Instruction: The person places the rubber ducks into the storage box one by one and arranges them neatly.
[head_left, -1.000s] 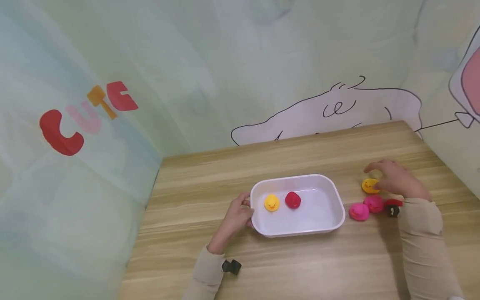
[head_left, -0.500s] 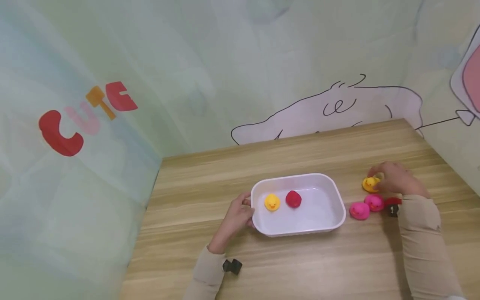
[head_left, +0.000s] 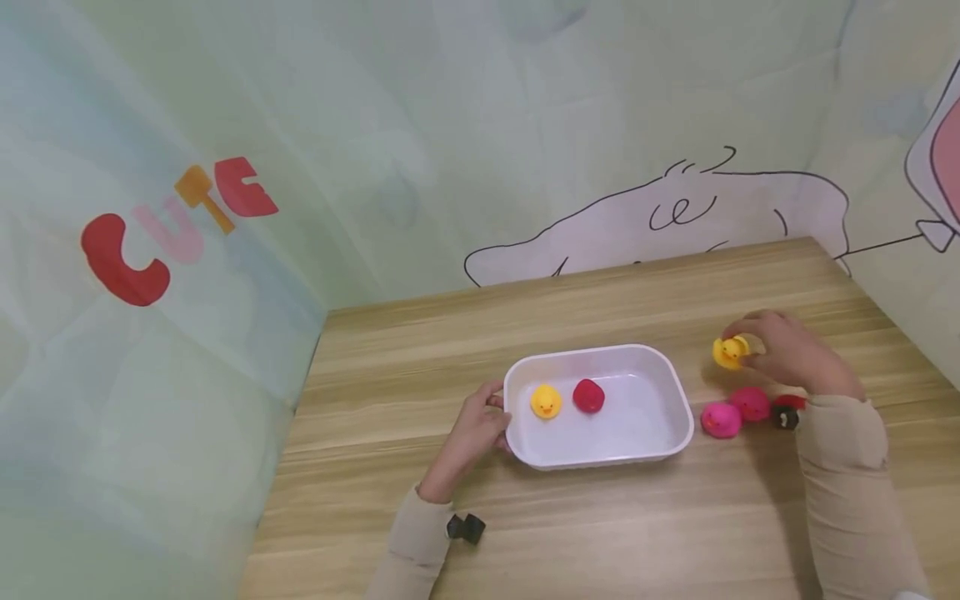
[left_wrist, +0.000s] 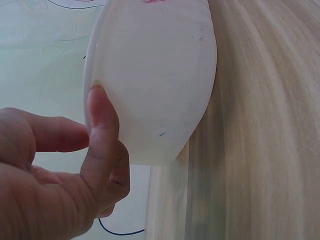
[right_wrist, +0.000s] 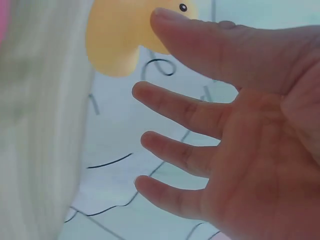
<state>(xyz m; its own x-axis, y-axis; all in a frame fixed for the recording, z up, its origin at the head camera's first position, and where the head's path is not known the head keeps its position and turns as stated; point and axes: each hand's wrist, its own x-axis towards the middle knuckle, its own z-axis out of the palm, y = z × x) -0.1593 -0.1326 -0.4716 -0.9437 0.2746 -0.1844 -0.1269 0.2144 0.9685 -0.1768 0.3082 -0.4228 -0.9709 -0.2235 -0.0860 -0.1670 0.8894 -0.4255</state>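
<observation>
My right hand (head_left: 798, 358) pinches a yellow rubber duck (head_left: 729, 353) between thumb and index finger, just above the table. In the right wrist view, the thumb presses the duck's (right_wrist: 112, 40) side while the other fingers spread away from it. At the left end of a white tray (head_left: 622, 457), my left hand (head_left: 474, 429) grips the rim, its thumb on the outer wall in the left wrist view. Inside the tray sit another yellow duck (head_left: 546, 402) and a red rounded toy (head_left: 588, 396), apart from each other.
Two pink ducks (head_left: 722, 420) stand just right of the tray. Beside them a red thing (head_left: 791, 402) is partly hidden by a black piece (head_left: 785, 417) at the right wrist. A printed curtain (head_left: 390, 150) borders the wooden table (head_left: 600, 533) behind and left.
My right hand has closed its thumb and index finger on the yellow duck and lifted it a little, up and to the left. The left hand keeps its hold on the tray.
</observation>
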